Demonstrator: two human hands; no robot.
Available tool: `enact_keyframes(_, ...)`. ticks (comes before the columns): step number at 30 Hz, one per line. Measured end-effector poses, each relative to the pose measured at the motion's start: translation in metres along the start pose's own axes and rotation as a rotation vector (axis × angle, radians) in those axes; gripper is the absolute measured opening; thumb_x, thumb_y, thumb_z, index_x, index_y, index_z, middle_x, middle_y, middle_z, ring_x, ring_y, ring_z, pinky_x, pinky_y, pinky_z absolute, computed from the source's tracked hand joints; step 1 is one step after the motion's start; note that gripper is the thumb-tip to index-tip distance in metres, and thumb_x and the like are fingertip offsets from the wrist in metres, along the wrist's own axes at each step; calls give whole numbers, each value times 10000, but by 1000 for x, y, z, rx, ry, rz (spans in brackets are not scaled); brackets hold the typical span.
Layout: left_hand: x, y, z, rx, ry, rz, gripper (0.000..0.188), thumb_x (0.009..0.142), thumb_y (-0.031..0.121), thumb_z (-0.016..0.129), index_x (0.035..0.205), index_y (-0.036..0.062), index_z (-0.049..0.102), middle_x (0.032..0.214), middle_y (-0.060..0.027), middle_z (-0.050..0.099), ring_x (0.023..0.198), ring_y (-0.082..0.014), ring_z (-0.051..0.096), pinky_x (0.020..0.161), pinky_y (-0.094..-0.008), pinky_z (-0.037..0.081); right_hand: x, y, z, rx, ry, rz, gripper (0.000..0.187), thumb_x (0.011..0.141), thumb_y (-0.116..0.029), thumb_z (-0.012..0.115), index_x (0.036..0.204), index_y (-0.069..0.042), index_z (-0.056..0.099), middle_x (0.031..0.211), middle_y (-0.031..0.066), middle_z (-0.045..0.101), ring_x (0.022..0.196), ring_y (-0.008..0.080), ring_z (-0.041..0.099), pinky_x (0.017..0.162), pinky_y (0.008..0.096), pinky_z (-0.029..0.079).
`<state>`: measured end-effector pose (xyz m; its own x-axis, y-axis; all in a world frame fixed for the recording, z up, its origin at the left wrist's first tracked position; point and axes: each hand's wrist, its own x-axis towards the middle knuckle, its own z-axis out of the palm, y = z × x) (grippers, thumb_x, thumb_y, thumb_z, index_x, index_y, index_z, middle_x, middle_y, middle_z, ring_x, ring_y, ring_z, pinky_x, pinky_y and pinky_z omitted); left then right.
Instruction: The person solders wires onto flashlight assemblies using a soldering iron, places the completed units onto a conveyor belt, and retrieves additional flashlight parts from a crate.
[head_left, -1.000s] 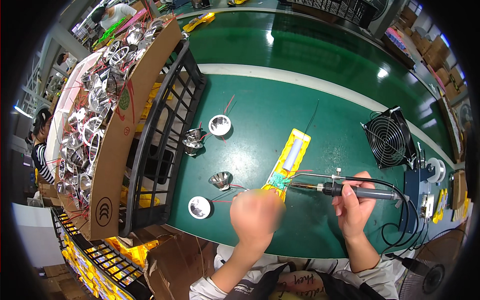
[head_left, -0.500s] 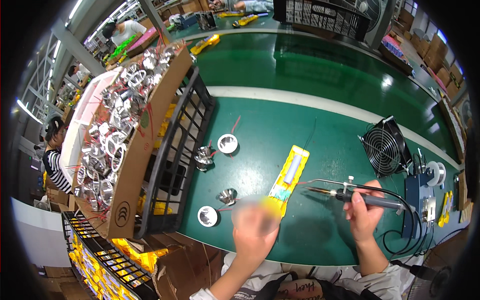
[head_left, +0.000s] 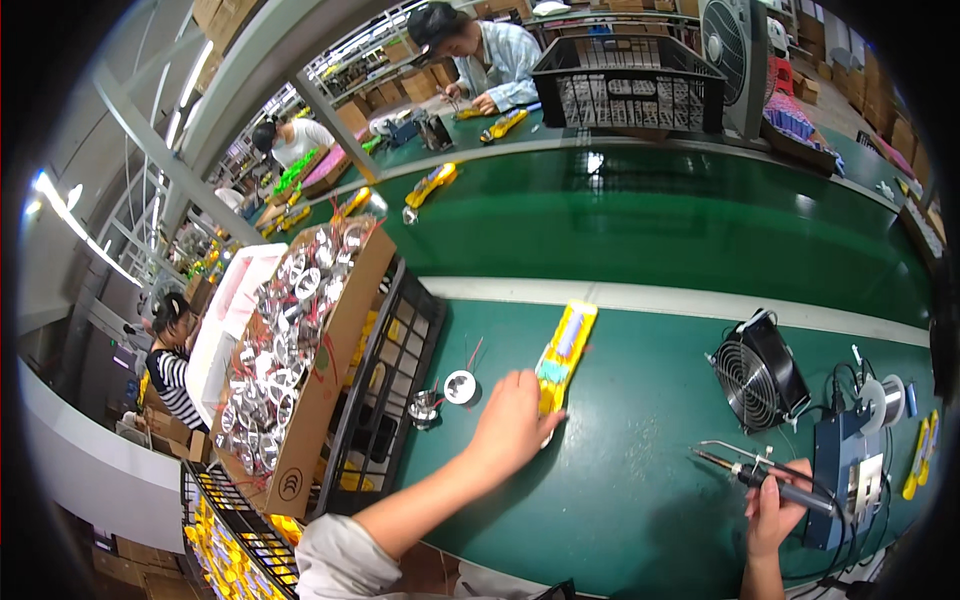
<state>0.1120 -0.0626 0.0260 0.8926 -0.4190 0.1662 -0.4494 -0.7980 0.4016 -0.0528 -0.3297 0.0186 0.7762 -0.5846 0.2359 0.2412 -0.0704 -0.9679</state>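
Note:
My left hand is closed on the lower end of a yellow flashlight housing, fingers over its near part. Inside the housing lie a blue cylindrical battery and a small green circuit board. In my right hand is a soldering iron with a thin metal solder-feed tube above it. Its tip points left, well apart from the housing. Left of my left hand are a white-rimmed reflector cup and a silver reflector cup, with thin red wires.
A cardboard box full of reflectors rests by a black crate on the left. A black fan, a solder spool and a blue soldering station stand right. Beyond the white strip, the green belt carries yellow flashlights; co-workers sit farther off.
The view has tilted up. My left hand and the flashlight housing have moved away from me toward the white strip. My right hand has drawn the soldering iron to the right, away from the housing.

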Motion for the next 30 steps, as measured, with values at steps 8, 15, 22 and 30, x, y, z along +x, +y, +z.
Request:
enact_keyframes(8,188,-45,38,54,261,-128,326,630,173,671,762,-31,452,777,-185,490,752,-327,493,651,-386,411,9,0,-5,-38,110,100,138,752,-69,479,816,-19,368,533,37,418,357,44,350,327,147,271)
enact_keyframes(15,274,-75,48,-27,394,-337,366,591,278,705,704,10,483,769,-130,517,696,-284,531,606,-366,432,22,-11,-3,-119,68,127,90,755,-60,523,773,17,479,544,63,497,403,72,422,378,183,340)
enact_keyframes(22,295,-123,4,-436,448,-287,390,743,387,534,665,5,525,665,-147,560,655,-265,544,590,-333,415,22,-12,-1,-129,77,162,99,756,-75,525,776,10,479,533,54,485,396,70,412,377,184,328)
enact_keyframes(30,222,-122,-20,-283,74,-246,447,637,346,635,894,1,517,822,-138,572,766,-270,551,717,-324,426,10,5,6,59,24,218,153,752,-74,498,810,-25,365,547,29,414,365,41,361,325,149,271)
